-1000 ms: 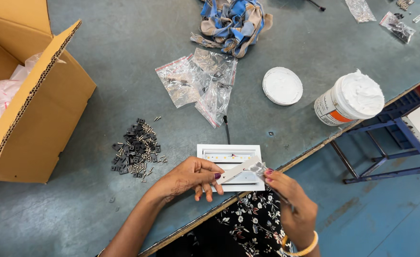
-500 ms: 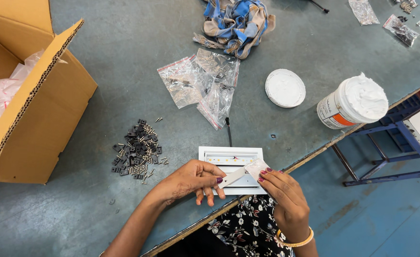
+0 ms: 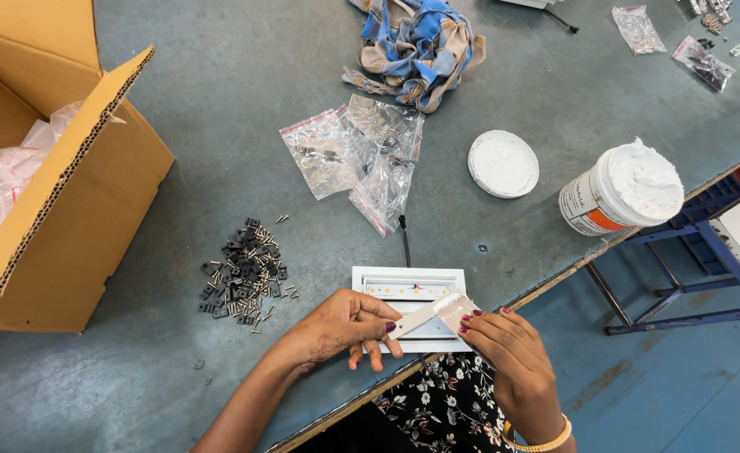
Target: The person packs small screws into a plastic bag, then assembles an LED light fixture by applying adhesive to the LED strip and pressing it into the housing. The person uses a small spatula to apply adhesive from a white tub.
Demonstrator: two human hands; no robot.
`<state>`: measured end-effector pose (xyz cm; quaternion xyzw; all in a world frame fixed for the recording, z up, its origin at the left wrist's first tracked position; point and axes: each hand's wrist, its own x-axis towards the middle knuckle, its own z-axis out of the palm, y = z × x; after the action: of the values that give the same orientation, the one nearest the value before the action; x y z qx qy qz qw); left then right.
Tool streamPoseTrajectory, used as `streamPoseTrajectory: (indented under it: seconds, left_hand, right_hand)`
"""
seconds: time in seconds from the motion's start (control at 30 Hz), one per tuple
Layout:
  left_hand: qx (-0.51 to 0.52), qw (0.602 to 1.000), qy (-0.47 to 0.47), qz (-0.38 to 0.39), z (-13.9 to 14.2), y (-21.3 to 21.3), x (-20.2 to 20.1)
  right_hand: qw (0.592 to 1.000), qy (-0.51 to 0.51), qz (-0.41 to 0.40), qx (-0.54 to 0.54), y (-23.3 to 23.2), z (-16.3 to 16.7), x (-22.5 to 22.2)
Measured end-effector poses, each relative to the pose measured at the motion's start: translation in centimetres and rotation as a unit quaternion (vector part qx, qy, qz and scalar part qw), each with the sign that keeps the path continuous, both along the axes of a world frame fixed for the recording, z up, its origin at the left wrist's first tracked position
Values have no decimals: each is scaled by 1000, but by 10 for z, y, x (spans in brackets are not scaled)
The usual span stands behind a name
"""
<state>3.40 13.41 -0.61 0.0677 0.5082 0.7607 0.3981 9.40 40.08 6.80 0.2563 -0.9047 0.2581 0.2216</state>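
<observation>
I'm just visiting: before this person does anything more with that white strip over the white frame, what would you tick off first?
1. Left hand steadies the white rectangular frame: ok.
2. Right hand and left fingertips pinch the pale flat strip: ok.
3. Strip lined up with the frame: cannot tell, it lies slanted.
4. White paste tub open, its lid set aside: ok.
5. Pile of small black parts and screws near the left hand: ok.
6. Frame close to the table edge: not ok.
</observation>
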Motion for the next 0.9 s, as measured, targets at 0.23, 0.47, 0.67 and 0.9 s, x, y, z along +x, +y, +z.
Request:
streamPoseTrajectory:
  seconds: [0.23,0.47,0.67,0.9]
  left_hand:
    - [12,1000,-11,-4,-4,-1,0]
    - [24,999,-19,-14,-3,-3,0]
    - [81,996,-9,-27,-12,-5,-1]
    - [96,995,-16,-16,-15,-3,2]
  right_hand:
    - [1000,3,12,-8,-1,9,1]
    - [999,5,28,-30,-20,2,4]
    - [999,-6,13,-32,-24,-9,10]
    - [999,-10,11,-36,-19,-18,15]
